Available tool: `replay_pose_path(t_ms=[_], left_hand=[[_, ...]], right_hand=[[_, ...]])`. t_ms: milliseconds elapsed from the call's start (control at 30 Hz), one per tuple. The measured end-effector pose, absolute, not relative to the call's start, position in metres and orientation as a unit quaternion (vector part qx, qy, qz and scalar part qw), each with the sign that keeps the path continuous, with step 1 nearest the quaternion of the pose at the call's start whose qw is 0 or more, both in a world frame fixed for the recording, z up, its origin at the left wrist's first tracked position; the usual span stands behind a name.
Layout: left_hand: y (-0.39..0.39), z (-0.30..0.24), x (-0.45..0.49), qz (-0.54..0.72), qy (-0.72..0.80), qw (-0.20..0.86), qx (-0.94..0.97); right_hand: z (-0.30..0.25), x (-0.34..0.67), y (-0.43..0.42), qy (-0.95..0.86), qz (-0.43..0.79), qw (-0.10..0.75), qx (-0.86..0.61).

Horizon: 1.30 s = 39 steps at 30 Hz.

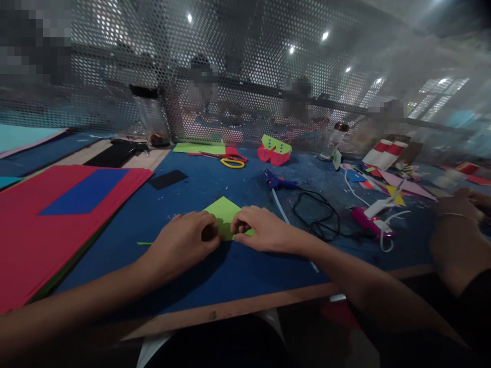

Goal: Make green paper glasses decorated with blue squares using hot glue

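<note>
A piece of lime-green paper (224,210) lies on the blue tabletop, one corner pointing away from me. My left hand (191,230) is at its left side, fingers curled and thumb against the paper's edge. Across from it, my right hand (261,227) has its fingers bent in and holds the right side of the sheet. The fingers of both hands hide the paper's side corners. A thin green strip (144,244) lies beside my left wrist. Beyond the right hand rests a blue glue gun (278,181) with a pale glue stick (280,205) reaching toward me.
Stacked red sheets (23,230) with a blue rectangle (86,193) are at left. Yellow-handled scissors (232,162) and a red-green paper piece (274,152) stand near the mesh partition (230,102). A pink power strip (370,222) lies at right, near another person's arm (456,240).
</note>
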<state>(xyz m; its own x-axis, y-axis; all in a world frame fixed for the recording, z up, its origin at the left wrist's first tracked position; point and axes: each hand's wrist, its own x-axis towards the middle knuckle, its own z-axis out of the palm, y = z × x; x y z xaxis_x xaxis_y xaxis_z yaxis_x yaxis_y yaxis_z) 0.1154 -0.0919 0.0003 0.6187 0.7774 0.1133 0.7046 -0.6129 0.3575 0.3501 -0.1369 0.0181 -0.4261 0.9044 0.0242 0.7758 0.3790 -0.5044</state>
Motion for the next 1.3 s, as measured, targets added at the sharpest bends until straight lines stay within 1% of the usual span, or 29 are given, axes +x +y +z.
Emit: replay_pose_path(t_ms=[167, 433, 1100, 1300], left_hand=[[-0.091, -0.002, 0.112, 0.133, 0.416, 0.167, 0.884], [-0.090, -0.002, 0.103, 0.146, 0.409, 0.178, 0.883], [-0.084, 0.002, 0.069, 0.131, 0.445, 0.191, 0.865], [-0.083, 0.003, 0.053, 0.144, 0.456, 0.170, 0.862]], right_hand=[[0.018, 0.350, -0.138, -0.818, 0.219, 0.148, -0.511], [0.020, 0.350, -0.138, -0.815, 0.226, 0.150, -0.512], [0.018, 0.351, -0.138, -0.812, 0.235, 0.148, -0.514], [0.025, 0.348, -0.140, -0.805, 0.245, 0.139, -0.522]])
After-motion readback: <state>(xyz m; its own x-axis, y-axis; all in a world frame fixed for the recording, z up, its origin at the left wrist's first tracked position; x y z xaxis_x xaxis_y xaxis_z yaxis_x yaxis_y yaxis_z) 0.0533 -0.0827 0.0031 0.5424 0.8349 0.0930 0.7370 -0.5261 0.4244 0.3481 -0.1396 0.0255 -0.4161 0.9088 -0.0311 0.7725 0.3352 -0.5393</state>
